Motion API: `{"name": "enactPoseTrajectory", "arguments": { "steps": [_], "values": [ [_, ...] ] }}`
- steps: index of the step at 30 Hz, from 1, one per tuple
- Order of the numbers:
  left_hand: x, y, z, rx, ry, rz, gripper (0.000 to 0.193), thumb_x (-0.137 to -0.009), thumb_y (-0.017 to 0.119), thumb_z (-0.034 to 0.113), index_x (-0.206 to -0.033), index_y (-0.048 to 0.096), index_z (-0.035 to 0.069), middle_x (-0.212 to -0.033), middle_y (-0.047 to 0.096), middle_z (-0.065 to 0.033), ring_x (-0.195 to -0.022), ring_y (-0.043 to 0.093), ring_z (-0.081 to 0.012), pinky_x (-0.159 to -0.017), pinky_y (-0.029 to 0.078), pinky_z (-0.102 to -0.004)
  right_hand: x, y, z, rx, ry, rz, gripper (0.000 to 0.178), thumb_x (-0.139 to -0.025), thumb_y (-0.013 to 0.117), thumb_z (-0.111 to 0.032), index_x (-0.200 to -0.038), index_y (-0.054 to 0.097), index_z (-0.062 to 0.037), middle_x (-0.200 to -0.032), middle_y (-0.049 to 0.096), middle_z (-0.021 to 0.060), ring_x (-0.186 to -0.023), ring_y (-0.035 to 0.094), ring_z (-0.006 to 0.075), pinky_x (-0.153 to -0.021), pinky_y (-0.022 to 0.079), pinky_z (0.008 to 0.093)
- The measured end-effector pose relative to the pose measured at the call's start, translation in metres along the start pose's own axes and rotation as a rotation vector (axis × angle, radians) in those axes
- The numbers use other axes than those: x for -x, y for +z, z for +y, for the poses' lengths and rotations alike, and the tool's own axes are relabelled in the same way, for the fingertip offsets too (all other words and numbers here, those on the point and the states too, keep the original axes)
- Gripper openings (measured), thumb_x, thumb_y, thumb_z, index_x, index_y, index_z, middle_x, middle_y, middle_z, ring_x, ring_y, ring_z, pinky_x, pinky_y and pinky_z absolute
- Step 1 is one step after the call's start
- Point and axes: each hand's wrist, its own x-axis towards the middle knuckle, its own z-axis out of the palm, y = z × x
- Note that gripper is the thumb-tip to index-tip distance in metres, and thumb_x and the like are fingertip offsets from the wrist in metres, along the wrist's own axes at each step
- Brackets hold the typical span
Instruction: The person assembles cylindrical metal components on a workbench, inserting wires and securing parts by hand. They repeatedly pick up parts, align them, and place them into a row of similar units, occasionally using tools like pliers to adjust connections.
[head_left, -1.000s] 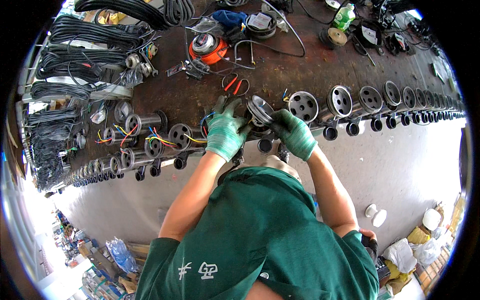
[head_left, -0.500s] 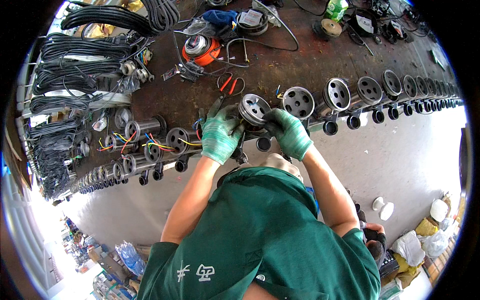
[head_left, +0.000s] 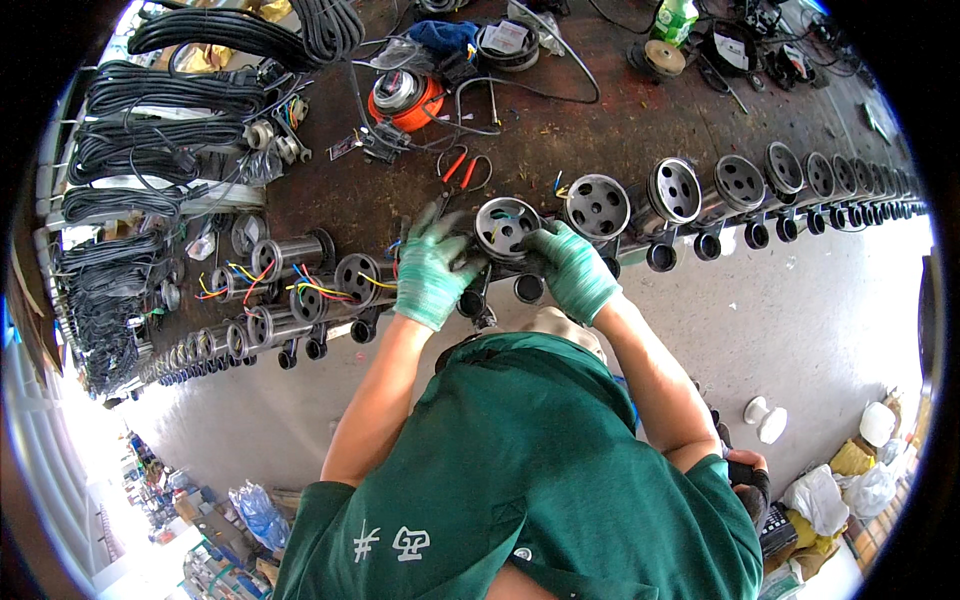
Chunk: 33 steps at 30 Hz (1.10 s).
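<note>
Head view: the pump (head_left: 505, 232) I'm working on sits at the front edge of the bench (head_left: 600, 130), its round holed face turned up, in the middle of a long row of like pumps (head_left: 740, 185) that runs along that edge to both sides. My left hand (head_left: 432, 268), in a green glove, is closed around the pump's left side, fingers spread over the top. My right hand (head_left: 573, 268), gloved the same, grips its right side, thumb up by the rim. Both forearms rise bare from my green shirt (head_left: 520, 470) and meet at the pump, elbows out.

Its neighbours stand just beside it on either side, so there is little room sideways; toward me the bench drops off to open grey floor (head_left: 830, 320). Behind the pump lie red-handled pliers (head_left: 462, 168), near it, and an orange reel (head_left: 405, 100) farther back. Black cable coils (head_left: 160, 110) fill the far left.

My hands hide the pump's body and what lies under it. The row's far ends bend away and blur at the rim.
</note>
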Motion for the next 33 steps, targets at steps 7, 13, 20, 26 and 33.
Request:
{"name": "enactPoseTrajectory", "arguments": {
  "steps": [7,13,20,26,33],
  "values": [
    [0.0,-0.019,-0.005,0.03,0.023,-0.089,0.077,-0.066,0.095,0.027,-0.133,0.064,0.006,-0.148,0.058,-0.0148,-0.146,0.045,-0.0418,-0.119,0.044,-0.0511,-0.002,-0.012,-0.017,0.393,-0.045,-0.13,0.032,-0.08,0.072,0.002,-0.111,0.069,-0.0071,-0.106,0.062,0.0187,-0.098,0.067,0.0424,-0.08,0.057,0.0466],
    [-0.04,-0.016,0.028,-0.016,0.046,-0.335,0.115,-0.062,0.097,0.039,-0.158,0.041,0.006,-0.159,0.047,-0.0199,-0.148,0.043,-0.0414,-0.121,0.04,-0.0498,-0.015,-0.02,-0.036,0.557,0.049,-0.278,0.042,-0.079,0.073,-0.001,-0.119,0.067,-0.0097,-0.107,0.063,0.021,-0.1,0.068,0.0416,-0.084,0.058,0.049],
    [-0.089,-0.022,0.057,-0.116,0.081,-0.673,0.092,-0.07,0.095,0.032,-0.152,0.054,0.024,-0.144,0.055,-0.0236,-0.12,0.067,-0.0429,-0.101,0.057,-0.0496,0.002,-0.026,-0.042,0.408,0.097,-0.18,0.041,-0.089,0.07,-0.007,-0.129,0.063,-0.0121,-0.11,0.066,0.0205,-0.098,0.069,0.0421,-0.084,0.058,0.0486],
    [-0.097,-0.015,0.067,-0.241,0.022,-0.79,0.09,-0.069,0.095,0.028,-0.15,0.057,0.024,-0.142,0.055,-0.0251,-0.119,0.067,-0.0429,-0.101,0.058,-0.049,0.036,-0.071,-0.046,0.154,0.192,-0.106,0.022,-0.096,0.067,-0.017,-0.117,0.069,-0.0103,-0.108,0.07,0.0193,-0.097,0.07,0.0417,-0.082,0.057,0.0499],
    [-0.104,-0.016,0.067,-0.277,0.117,-0.831,0.094,-0.067,0.096,0.032,-0.152,0.055,0.022,-0.142,0.052,-0.0288,-0.116,0.067,-0.0445,-0.099,0.058,-0.0488,0.054,-0.1,-0.016,0.215,0.257,0.098,0.031,-0.095,0.067,-0.015,-0.125,0.067,-0.0099,-0.107,0.071,0.0176,-0.095,0.07,0.0405,-0.081,0.057,0.0491]
  ]
}}
